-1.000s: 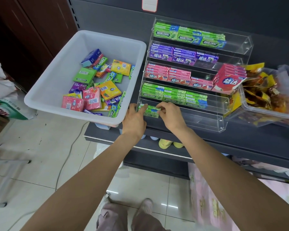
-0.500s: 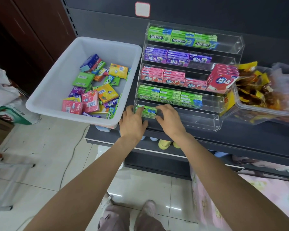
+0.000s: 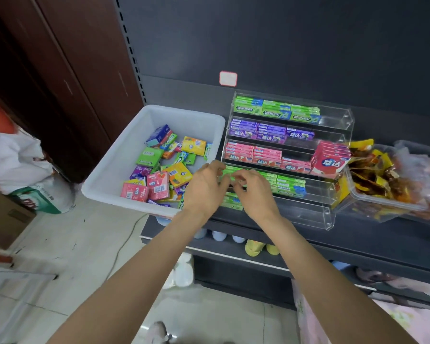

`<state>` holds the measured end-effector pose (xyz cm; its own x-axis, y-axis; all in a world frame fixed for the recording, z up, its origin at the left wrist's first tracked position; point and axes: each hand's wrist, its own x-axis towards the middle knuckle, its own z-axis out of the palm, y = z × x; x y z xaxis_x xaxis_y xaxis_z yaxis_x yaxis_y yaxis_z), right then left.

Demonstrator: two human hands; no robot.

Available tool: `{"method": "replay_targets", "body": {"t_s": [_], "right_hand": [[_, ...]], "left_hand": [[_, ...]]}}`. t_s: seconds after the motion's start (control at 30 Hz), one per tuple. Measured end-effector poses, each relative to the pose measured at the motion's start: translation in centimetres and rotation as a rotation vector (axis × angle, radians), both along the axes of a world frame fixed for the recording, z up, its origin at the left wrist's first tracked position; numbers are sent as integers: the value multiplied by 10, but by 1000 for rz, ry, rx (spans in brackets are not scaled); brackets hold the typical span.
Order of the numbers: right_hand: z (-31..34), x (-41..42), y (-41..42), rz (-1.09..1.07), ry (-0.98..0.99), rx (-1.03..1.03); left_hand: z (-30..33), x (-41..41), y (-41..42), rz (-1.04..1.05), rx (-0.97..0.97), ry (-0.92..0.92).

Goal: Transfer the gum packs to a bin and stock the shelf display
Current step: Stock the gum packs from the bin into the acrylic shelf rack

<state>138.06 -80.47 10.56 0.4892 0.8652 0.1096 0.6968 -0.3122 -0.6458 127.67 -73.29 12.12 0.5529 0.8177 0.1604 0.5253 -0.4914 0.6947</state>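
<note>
step: stocking green gum packs (image 3: pixel 227 173) into the clear tiered display (image 3: pixel 338 192) on the dark shelf (image 3: pixel 358 240); my read, they're being squared up at the left end of the fourth tier
left hand (image 3: pixel 204 187): fingers curled, pinching the left end of the green packs
right hand (image 3: pixel 253 191): fingers bent onto the same packs from the right; looks like a pinch, motion blur hides the exact contact
pack location: between both hands, at the front-left of the display, just beside the white bin (image 3: pixel 109 184)
bin: loose mixed packs (image 3: pixel 157 186) piled toward its right side, so more stock is left
display state: top three tiers hold green, purple and pink rows; right part of each tier is bare; bottom tier has only a few green packs (image 3: pixel 230 203) at the left
how to do it well: keep the packs flat, labels forward, slide them left against the tier wall, flush with the neighbouring green row (image 3: pixel 289 186)
risk: pink boxes (image 3: pixel 330 158) lean at the display's right; avoid jolting the acrylic
</note>
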Motion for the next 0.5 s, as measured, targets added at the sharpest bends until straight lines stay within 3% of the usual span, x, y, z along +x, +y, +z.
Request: {"method": "replay_targets", "body": {"t_s": [0.27,0.5], "right_hand": [[17,-59,83,112,7,19],[-10,-94,147,121,16,-300]], "left_hand": [[-8,-86,109,105,-87,144],[-29,-123,182,-154,-117,396]]}}
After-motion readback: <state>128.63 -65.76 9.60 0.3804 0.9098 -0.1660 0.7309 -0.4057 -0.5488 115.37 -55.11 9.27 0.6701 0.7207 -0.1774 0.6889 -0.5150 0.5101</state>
